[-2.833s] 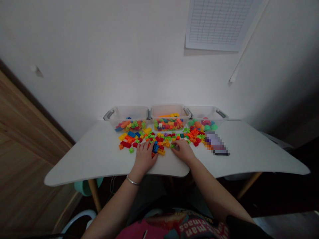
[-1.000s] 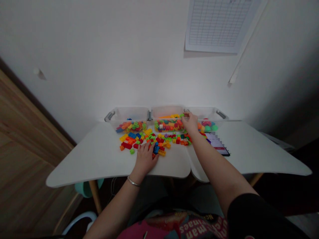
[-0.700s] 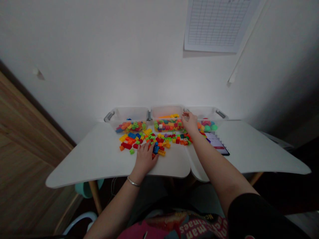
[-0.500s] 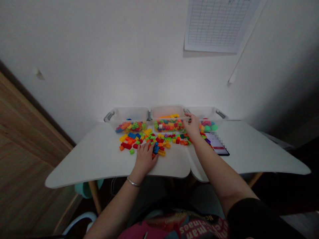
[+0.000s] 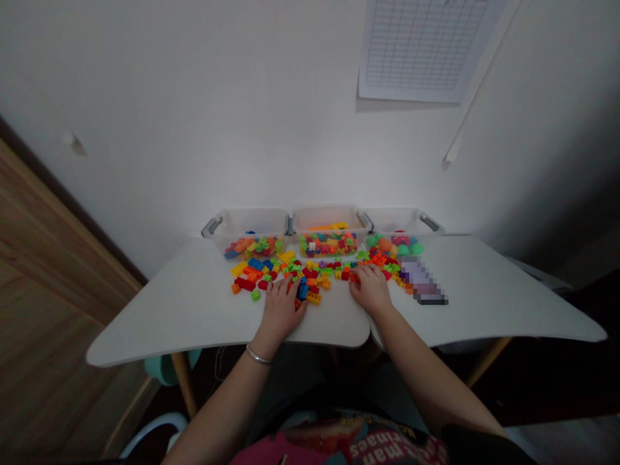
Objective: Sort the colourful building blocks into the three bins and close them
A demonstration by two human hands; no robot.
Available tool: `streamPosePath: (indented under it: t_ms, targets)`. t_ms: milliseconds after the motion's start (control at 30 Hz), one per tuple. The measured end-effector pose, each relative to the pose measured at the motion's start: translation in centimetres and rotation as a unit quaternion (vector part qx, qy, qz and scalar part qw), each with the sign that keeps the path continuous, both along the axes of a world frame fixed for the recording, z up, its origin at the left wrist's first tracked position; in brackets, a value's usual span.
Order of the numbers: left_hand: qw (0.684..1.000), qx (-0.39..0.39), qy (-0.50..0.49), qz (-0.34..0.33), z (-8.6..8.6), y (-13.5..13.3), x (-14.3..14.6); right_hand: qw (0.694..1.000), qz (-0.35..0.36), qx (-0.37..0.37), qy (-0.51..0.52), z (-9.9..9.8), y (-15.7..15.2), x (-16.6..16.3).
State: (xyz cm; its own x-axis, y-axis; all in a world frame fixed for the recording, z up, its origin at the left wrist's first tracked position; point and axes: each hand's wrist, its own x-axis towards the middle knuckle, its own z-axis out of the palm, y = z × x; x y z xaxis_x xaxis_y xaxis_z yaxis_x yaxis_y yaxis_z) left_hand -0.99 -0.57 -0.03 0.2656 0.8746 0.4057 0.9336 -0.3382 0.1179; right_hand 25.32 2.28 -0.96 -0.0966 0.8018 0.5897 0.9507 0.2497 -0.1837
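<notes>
My left hand (image 5: 285,306) rests on the near edge of a loose spread of toy building bricks (image 5: 248,283), its fingers apart and lying over several of them. A blue brick (image 5: 303,288) and a yellow brick (image 5: 314,298) lie beside its thumb and fingertips. Farther right, my right hand (image 5: 372,289) is low over the same spread, thumb and fingers bent around an orange brick (image 5: 354,276) that they partly cover. Behind the bricks stands a middle clear bin (image 5: 334,230) holding more bricks.
A left clear bin (image 5: 256,234) holds mixed pieces, and a right clear bin (image 5: 394,223) holds round coloured pieces. A blurred tablet (image 5: 426,284) lies right of the bricks. Two white tabletops (image 5: 194,310) meet below my right hand. A printed sheet (image 5: 414,55) hangs on the wall.
My right hand has come down and toward me from the front of the middle and right bins to the bricks on the table. My left hand has stayed in place.
</notes>
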Motion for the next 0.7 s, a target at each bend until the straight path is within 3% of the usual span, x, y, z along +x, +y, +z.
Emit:
streamPosePath:
  t_ms: [500, 700]
  targets:
    - [1.000, 0.005, -0.002, -0.005, -0.32, 0.13, 0.00, 0.999, -0.039, -0.017, 0.012, -0.86, 0.06, -0.13]
    - [1.000, 0.010, -0.011, -0.005, -0.35, 0.17, -0.02, 1.000, -0.025, -0.002, 0.017, -0.87, -0.03, -0.15]
